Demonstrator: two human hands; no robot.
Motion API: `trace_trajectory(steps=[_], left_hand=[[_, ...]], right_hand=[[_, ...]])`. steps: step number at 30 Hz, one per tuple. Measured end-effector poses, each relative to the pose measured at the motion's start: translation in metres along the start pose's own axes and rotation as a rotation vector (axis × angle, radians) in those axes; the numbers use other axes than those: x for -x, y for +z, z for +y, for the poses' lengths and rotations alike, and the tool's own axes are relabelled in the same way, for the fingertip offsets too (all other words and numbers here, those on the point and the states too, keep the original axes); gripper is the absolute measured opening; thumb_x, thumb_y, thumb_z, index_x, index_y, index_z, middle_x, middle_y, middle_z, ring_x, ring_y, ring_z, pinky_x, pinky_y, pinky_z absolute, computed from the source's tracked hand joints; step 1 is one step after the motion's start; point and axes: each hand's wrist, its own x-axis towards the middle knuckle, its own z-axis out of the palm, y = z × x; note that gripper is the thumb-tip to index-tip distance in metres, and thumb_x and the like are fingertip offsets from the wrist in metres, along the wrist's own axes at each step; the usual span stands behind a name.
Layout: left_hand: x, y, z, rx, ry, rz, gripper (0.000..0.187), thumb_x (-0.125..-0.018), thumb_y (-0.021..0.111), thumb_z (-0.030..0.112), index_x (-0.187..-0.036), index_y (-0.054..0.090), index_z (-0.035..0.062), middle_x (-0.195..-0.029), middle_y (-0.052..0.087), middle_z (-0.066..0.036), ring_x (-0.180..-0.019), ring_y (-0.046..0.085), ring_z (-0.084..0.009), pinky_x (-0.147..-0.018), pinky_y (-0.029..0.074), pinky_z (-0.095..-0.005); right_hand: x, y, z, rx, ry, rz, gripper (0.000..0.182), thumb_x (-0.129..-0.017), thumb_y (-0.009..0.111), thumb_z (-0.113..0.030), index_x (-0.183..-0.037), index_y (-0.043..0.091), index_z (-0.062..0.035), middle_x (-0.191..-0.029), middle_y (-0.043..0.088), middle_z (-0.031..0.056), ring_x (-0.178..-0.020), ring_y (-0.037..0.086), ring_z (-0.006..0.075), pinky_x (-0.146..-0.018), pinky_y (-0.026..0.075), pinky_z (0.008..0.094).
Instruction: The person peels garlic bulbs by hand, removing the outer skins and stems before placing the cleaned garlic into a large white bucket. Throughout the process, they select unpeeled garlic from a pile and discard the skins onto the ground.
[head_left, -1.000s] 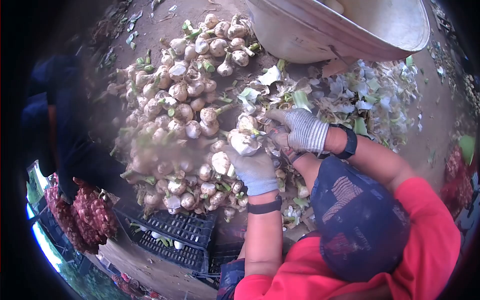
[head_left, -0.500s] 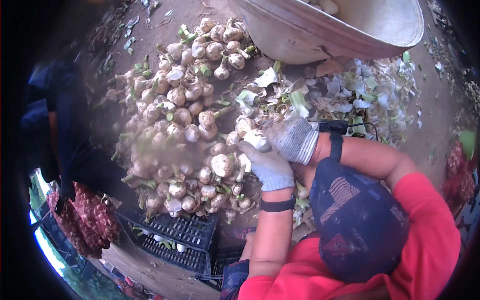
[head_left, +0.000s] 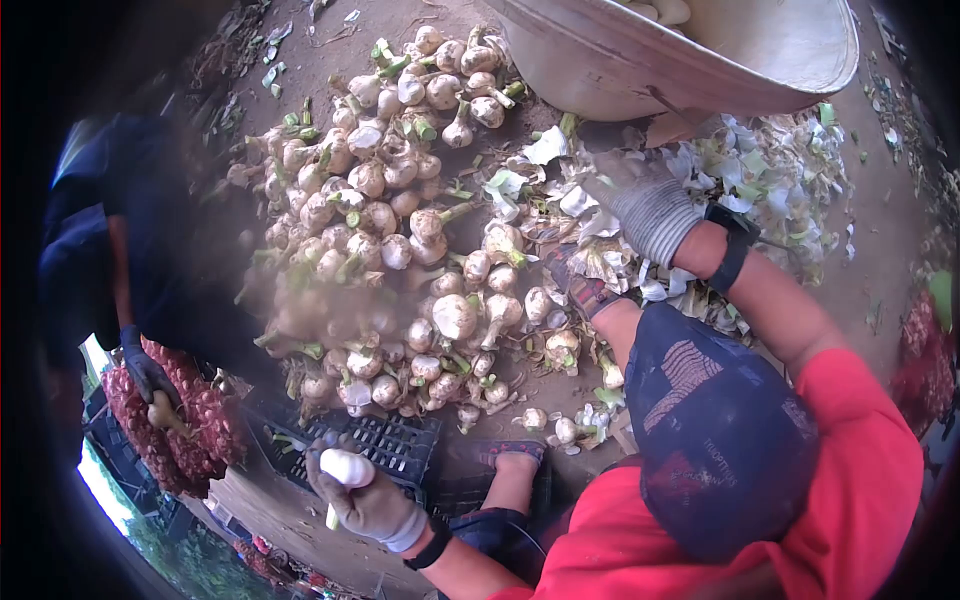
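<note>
My left hand [head_left: 375, 505], in a pale work glove, is closed round a cleaned white garlic bulb [head_left: 347, 467]. It is held over the black plastic crate [head_left: 395, 450] at the lower left. My right hand [head_left: 645, 205], in a grey striped glove, is over the heap of papery peels and cut leaves [head_left: 760, 180]. Its fingers are blurred, and whether they hold anything does not show. Between the hands and to the left lies a large pile of unpeeled garlic bulbs [head_left: 365, 180], some with green stems.
A large pale basin [head_left: 620, 70] with some bulbs inside stands at the top right. At the left, a co-worker's gloved hand [head_left: 150, 370] holds a bulb over a red mesh sack [head_left: 215, 430]. My foot [head_left: 580, 280] rests beside the pile.
My left hand has moved from the pile down and left to the crate, carrying the white bulb. My right hand has parted from it, moving up and right over the peels.
</note>
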Motion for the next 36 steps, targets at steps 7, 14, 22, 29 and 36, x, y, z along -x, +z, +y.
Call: trace_trajectory(steps=[7,14,22,29,36], left_hand=[[0.015,0.043,-0.010,-0.835,0.344,-0.166,0.068,-0.071,0.072,0.017,-0.128,0.039,-0.0007,-0.130,0.036,-0.020,-0.121,0.036,-0.0323,-0.105,0.030,-0.0437],[0.041,0.195,-0.037,0.414,-0.452,-0.778,0.064,-0.073,0.068,0.002,-0.129,0.038,0.0001,-0.122,0.049,-0.012,-0.107,0.051,-0.0198,-0.095,0.042,-0.0329],[0.051,0.209,-0.053,0.072,0.112,-0.613,0.071,-0.061,0.075,0.011,-0.123,0.044,-0.0030,-0.113,0.050,-0.020,-0.106,0.050,-0.0328,-0.095,0.038,-0.0395],[0.049,0.197,-0.038,-0.082,0.302,-0.729,0.067,-0.071,0.074,0.005,-0.128,0.040,-0.0027,-0.122,0.049,-0.012,-0.110,0.049,-0.0194,-0.095,0.039,-0.0319],[0.045,0.207,-0.041,0.951,-1.268,-0.546,0.067,-0.085,0.040,0.063,-0.116,0.053,0.0054,-0.092,0.065,-0.013,-0.058,0.059,-0.0227,-0.036,0.043,-0.0297]], right_hand=[[-0.064,0.056,-0.086,-0.248,-0.520,-0.158,0.027,-0.078,0.053,-0.010,-0.104,0.060,-0.0113,-0.098,0.060,0.0139,-0.089,0.061,0.0304,-0.075,0.049,0.0422],[-0.033,-0.024,-0.066,-1.541,-0.059,-0.156,0.039,-0.074,0.056,-0.007,-0.112,0.057,-0.0020,-0.106,0.061,0.0055,-0.096,0.056,0.0130,-0.086,0.045,0.0278],[-0.015,-0.027,-0.067,-1.607,0.185,-0.259,0.031,-0.086,0.063,-0.028,-0.101,0.063,-0.0009,-0.083,0.066,0.0024,-0.074,0.057,0.0067,-0.062,0.048,0.0254],[-0.008,-0.034,-0.054,-1.258,0.051,-0.272,0.020,-0.087,0.055,-0.016,-0.099,0.061,-0.0008,-0.075,0.064,0.0028,-0.069,0.056,0.0083,-0.059,0.047,0.0281],[0.003,-0.037,-0.049,-1.648,-0.040,-0.410,0.025,-0.080,0.057,-0.015,-0.098,0.065,0.0005,-0.075,0.062,-0.0001,-0.063,0.054,0.0063,-0.054,0.044,0.0226]])
